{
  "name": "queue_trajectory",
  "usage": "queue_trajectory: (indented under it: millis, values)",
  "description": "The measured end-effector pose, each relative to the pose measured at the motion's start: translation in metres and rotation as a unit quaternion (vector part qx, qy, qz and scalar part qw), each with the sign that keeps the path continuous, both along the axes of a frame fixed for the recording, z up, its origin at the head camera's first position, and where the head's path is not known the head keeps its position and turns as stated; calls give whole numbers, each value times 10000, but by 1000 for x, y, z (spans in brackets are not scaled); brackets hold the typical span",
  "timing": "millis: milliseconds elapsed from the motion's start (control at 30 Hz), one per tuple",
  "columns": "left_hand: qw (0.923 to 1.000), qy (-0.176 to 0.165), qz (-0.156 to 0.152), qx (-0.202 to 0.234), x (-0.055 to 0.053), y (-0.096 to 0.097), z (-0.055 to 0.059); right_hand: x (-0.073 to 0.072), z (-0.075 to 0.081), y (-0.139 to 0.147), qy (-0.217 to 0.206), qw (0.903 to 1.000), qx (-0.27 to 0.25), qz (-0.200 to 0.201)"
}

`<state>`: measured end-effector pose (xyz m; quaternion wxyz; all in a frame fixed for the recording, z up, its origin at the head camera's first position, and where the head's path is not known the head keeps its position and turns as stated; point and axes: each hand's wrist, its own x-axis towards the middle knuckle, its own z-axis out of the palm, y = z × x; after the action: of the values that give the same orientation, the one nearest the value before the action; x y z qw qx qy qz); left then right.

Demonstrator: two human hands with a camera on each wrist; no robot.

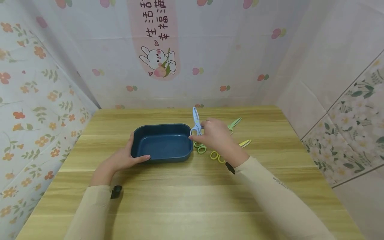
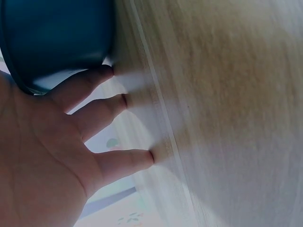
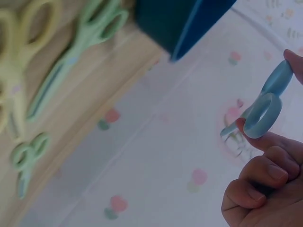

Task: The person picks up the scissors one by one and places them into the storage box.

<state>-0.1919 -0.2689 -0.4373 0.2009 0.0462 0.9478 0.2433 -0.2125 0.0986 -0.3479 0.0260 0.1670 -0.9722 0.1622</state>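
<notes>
In the head view a pair of light blue scissors [image 1: 196, 122] is held up by the handles in my right hand [image 1: 216, 133], blades pointing to the back wall. The thumb and a finger pinch the handle loops [image 3: 264, 116] in the right wrist view. The scissors are above the right end of a dark blue rectangular bin [image 1: 163, 146]. At the bin's left end rests my left hand [image 1: 121, 159], thumb along the front side. In the left wrist view three spread, straight fingers [image 2: 102, 116] reach down to the tabletop beside the bin [image 2: 57, 38].
Yellow scissors [image 1: 221, 157] lie right of the bin, partly behind my right forearm. Green scissors [image 1: 201, 149] lie against the bin's right end, and another green pair [image 1: 235, 124] lies further back. Patterned cloth [image 1: 240, 66] hangs behind the wooden table [image 1: 168, 200].
</notes>
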Motion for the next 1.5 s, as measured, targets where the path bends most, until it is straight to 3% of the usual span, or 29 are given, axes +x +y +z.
queue_trajectory:
  millis: [333,533,700,933,1300,1500]
  values:
    - [9999,60,47,-146,-1,2,1,-15,7,-67,-156,9975,161,670]
    - [9999,102,46,-73,-2,2,0,-20,-6,-105,-420,9933,386,1001]
    - [10000,56,47,-39,-2,1,0,-23,-25,-129,-899,9886,475,1106]
    - [9999,79,30,-76,-2,0,-1,-25,-44,-146,-1177,9846,622,1138]
    - [9999,116,-18,-66,-1,0,-2,-26,-54,-157,-1810,9745,834,1032]
    - [10000,48,19,21,0,0,-1,-26,-55,-154,-2009,9698,680,1204]
